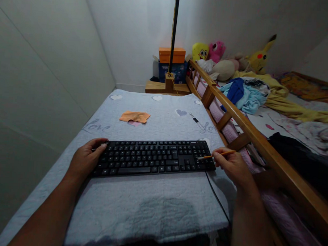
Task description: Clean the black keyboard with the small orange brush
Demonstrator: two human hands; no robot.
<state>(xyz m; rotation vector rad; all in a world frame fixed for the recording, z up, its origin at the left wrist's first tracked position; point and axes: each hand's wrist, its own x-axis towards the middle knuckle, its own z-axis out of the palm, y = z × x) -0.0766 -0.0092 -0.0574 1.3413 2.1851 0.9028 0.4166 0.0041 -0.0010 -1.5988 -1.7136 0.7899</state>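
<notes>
A black keyboard lies across a pale blue quilted cloth, turned so its keys face me. My left hand grips its left end, thumb on top near the upper corner. In my right hand is a slim paintbrush with an orange handle, pinched between thumb and fingers at the keyboard's right end. The bristles are over the number pad and appear to touch its keys. Behind the keyboard lies a crumpled orange cloth. A thin wire tool with a black middle rests farther right.
A wooden bed rail runs along the right side. Beyond it are clothes and plush toys. An orange box sits on a blue one behind a dark upright pole. The keyboard's cable trails toward me.
</notes>
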